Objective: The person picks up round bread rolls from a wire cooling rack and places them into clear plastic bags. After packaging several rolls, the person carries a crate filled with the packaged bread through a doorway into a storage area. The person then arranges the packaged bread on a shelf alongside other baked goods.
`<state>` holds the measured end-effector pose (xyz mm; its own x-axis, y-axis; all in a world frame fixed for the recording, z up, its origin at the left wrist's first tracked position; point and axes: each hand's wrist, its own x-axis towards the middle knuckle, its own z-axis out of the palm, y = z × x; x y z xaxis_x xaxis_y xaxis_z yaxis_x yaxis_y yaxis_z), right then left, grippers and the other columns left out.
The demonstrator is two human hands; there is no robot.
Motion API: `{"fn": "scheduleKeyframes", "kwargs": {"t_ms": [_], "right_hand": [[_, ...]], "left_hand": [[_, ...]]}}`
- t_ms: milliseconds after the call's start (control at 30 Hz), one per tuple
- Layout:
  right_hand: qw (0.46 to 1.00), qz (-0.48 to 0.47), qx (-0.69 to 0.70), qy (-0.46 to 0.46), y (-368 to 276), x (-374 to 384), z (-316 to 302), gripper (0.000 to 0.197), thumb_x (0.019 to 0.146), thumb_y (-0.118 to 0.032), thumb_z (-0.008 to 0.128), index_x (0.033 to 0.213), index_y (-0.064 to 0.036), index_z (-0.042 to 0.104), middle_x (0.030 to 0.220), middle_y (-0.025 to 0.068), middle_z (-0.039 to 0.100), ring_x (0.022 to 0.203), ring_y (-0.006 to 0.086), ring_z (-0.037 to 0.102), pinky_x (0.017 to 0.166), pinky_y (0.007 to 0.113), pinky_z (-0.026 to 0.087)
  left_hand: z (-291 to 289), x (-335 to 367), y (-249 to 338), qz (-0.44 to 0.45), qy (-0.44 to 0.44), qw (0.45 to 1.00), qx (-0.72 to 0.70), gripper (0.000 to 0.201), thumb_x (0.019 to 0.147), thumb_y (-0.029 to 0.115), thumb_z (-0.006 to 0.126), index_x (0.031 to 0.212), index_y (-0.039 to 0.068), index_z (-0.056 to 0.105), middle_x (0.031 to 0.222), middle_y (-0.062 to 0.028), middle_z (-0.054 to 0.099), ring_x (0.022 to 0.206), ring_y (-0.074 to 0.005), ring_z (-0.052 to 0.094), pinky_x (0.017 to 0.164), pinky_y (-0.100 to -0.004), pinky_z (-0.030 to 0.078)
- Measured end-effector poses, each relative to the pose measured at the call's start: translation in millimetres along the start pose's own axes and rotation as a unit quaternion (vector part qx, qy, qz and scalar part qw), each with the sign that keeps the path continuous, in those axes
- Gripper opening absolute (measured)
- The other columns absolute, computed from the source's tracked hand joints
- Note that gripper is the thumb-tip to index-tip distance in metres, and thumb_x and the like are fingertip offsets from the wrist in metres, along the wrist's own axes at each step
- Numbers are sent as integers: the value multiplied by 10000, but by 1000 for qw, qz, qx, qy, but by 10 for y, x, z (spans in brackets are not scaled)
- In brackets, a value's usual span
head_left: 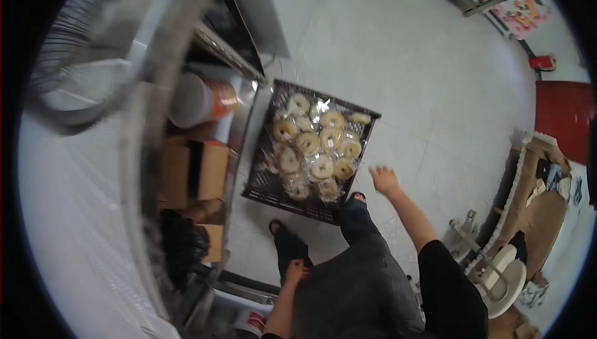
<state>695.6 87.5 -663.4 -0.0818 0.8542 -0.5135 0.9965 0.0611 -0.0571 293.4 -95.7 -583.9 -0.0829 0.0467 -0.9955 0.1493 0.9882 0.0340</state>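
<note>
On the floor in front of my feet rests a dark plastic crate (289, 204), its sides a lattice. Several ring-shaped breads like bagels (322, 166), in clear wrappers, are piled inside. Just off the crate's right side, my right hand (384, 180) reaches forward with its fingers apart, holding nothing and not touching the crate. Low by my left leg is my left hand (296, 272), beside the edge of my dark grey apron (354, 283). Its fingers look bent, but they are too small and blurred to show whether they hold the cloth.
At left, a metal shelf holds a round tub (193, 101), an open cardboard box (211, 171) and a black plastic bag (182, 246). A fan (68, 90) stands at upper left. On the right are a white chair (507, 280) and a cardboard-lined surface (538, 215) with small items.
</note>
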Motion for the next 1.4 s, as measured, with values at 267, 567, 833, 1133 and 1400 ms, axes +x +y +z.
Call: {"fn": "scheduleKeyframes", "kwargs": {"t_ms": [267, 567, 833, 1133, 1400], "right_hand": [[982, -21, 78, 172, 232, 2778, -56, 562, 808, -311, 545, 1287, -98, 342, 1176, 151, 509, 1144, 303, 446, 924, 448, 365], [984, 112, 136, -8, 393, 2969, 209, 480, 812, -513, 486, 1016, -87, 567, 987, 139, 623, 966, 309, 573, 795, 459, 433], [921, 314, 223, -56, 2246, -329, -291, 583, 812, -603, 386, 804, -67, 615, 684, 134, 631, 708, 296, 620, 656, 407, 468], [584, 322, 708, 232, 2694, -3944, -2466, 245, 775, -211, 614, 686, 13, 567, 544, 81, 556, 476, 168, 547, 490, 300, 459], [374, 277, 795, 388, 2680, -4338, -3018, 172, 756, -140, 608, 682, -62, 473, 490, 0, 440, 403, 108, 399, 405, 236, 338]], "left_hand": [[387, 2187, 688, 27, 116, 918, -378, 620, 836, 393, 567, 1276, 22, 337, 1216, -164, 436, 1170, -287, 392, 999, -394, 307], [378, 2561, 1015, 70, 187, 856, -477, 341, 905, 360, 466, 674, 125, 381, 557, 28, 288, 478, -116, 305, 459, -285, 305], [637, 278, 2404, 263, 149, 945, -123, 293, 843, 379, 575, 779, 110, 479, 549, 52, 364, 454, -66, 308, 429, -239, 240], [1513, -3849, 3746, 441, -96, 881, 141, 532, 913, 524, 261, 820, 51, 485, 512, 2, 407, 384, -95, 377, 374, -237, 307], [2609, -3896, 4834, 554, -89, 801, 208, 549, 921, 487, 256, 746, 35, 515, 458, -5, 403, 342, -106, 383, 320, -253, 268]]}}
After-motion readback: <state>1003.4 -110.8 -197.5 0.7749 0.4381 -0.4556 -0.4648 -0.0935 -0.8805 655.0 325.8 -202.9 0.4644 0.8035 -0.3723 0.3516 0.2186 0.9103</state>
